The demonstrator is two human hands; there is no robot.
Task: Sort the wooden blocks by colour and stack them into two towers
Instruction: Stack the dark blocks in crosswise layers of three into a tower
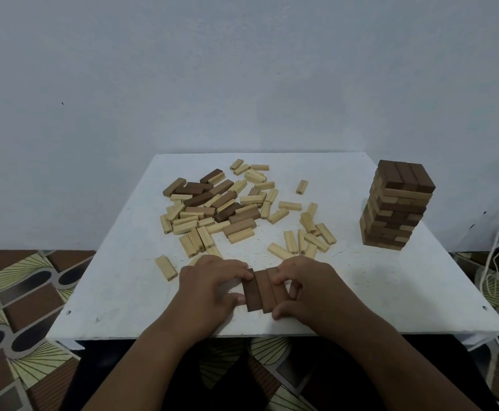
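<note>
white bench [361, 292] | L hand [209, 286] + R hand [310, 289] grips pinching dark blocks [261, 290] row | light, rigid, smooth; squeeze outer sides

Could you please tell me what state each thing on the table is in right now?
Brown tower: standing upright at the table's far right, several layers high.
Three brown blocks: lying side by side as one row, held between both hands.
Left hand: fingers curled on the row's left side.
Right hand: fingers curled on the row's right side.
Loose pile: unsorted, light and brown blocks mixed.
White table: level.
</note>
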